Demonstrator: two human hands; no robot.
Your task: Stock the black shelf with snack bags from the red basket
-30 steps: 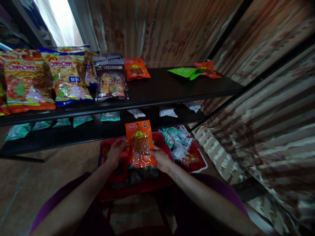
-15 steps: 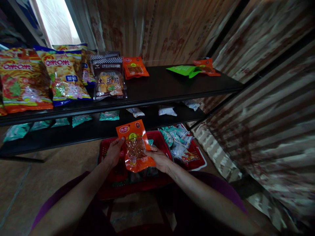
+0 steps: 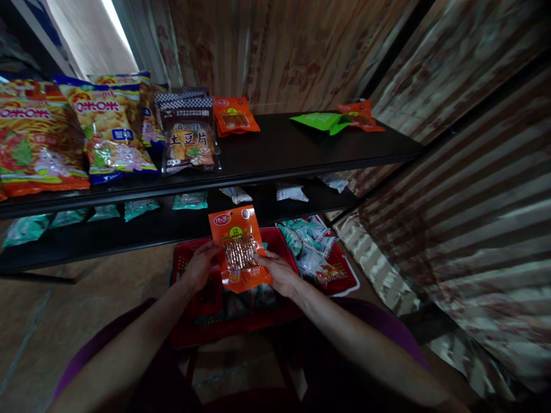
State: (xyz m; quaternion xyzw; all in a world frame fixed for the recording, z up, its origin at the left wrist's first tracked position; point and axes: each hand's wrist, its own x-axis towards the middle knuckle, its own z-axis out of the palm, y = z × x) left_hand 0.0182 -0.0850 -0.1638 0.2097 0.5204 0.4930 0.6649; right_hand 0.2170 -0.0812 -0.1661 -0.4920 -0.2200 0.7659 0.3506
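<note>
Between my hands an orange snack packet (image 3: 239, 252) is held up, its front facing me, with brown sticks showing through a clear window. My left hand (image 3: 201, 265) is closed on its left edge. My right hand (image 3: 279, 272) pinches its lower right edge, the thumb lying over the front. Beneath the packet stands a red basket (image 3: 181, 327) with several packets inside, partly hidden by my hands and the orange packet.
The upper black shelf (image 3: 293, 152) carries noodle-snack bags (image 3: 41, 140), potato-chip bags (image 3: 189, 137), an orange packet (image 3: 236, 116) and a green packet (image 3: 322, 121). Small teal packets (image 3: 142, 207) lie on the lower shelf (image 3: 99, 238). Another red basket (image 3: 350, 275) sits at right, near corrugated sheeting (image 3: 482, 229).
The orange packet has shifted slightly up and to the right and stands more upright. Both hands still hold it. The shelves appear almost unchanged, with a slight camera shift.
</note>
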